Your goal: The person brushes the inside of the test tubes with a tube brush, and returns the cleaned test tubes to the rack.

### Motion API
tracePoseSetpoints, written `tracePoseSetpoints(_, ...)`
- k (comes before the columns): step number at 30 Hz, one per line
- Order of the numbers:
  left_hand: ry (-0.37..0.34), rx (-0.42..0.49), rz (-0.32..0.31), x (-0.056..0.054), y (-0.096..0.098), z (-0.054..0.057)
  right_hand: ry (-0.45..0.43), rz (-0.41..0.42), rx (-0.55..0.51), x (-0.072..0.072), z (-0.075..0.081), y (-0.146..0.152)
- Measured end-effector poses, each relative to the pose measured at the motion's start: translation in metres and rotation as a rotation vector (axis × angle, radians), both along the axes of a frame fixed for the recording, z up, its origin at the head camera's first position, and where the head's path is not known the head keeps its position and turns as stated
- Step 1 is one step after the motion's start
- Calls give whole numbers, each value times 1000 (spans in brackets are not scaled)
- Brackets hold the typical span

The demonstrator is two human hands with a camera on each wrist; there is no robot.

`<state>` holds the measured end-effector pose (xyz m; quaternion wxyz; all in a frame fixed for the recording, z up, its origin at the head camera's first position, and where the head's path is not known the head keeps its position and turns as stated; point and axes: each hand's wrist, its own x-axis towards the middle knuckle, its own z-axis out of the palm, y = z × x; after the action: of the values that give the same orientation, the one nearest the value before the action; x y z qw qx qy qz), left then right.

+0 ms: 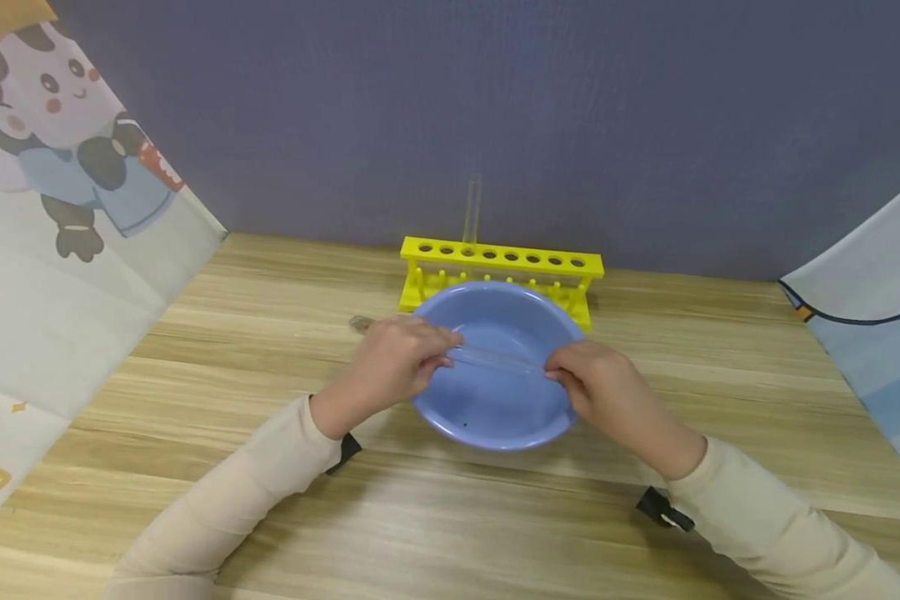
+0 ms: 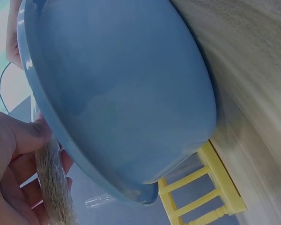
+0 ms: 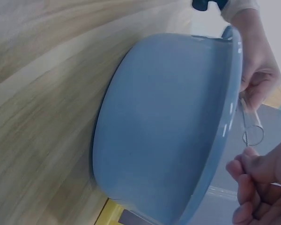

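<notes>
Over the blue basin (image 1: pixel 495 417), my left hand (image 1: pixel 399 354) grips a clear test tube (image 1: pixel 487 358) lying nearly level. Inside its left end show the brownish bristles of a test tube brush (image 2: pixel 54 183), poking out beyond the left hand. The tube's round mouth (image 3: pixel 254 136) faces my right hand (image 1: pixel 603 387). There the right thumb and fingertips pinch the brush's thin wire handle, which runs into the tube. Both hands are at about rim height, one at each side of the basin.
Behind the basin stands a yellow test tube rack (image 1: pixel 502 252) with one upright clear test tube (image 1: pixel 472 208) in it. A dark wall (image 1: pixel 645 125) rises behind the wooden table (image 1: pixel 720 375). Printed cloth panels (image 1: pixel 37 292) flank both sides.
</notes>
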<state>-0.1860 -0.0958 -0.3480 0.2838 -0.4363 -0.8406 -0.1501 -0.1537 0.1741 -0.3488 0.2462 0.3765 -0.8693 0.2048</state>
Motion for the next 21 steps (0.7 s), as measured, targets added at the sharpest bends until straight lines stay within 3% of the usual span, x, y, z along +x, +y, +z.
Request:
tracePoseSetpoints(7, 84, 28, -35, -3, 2, -5, -197, 31, -30, -2, 1, 2)
tracePoseSetpoints(18, 223, 60, -78, -4, 3, -3, -665, 48, -104, -7, 13, 11)
tracePoseSetpoints(21, 225, 61, -74, -5, 4, -2, -665, 28, -92, -9, 13, 11)
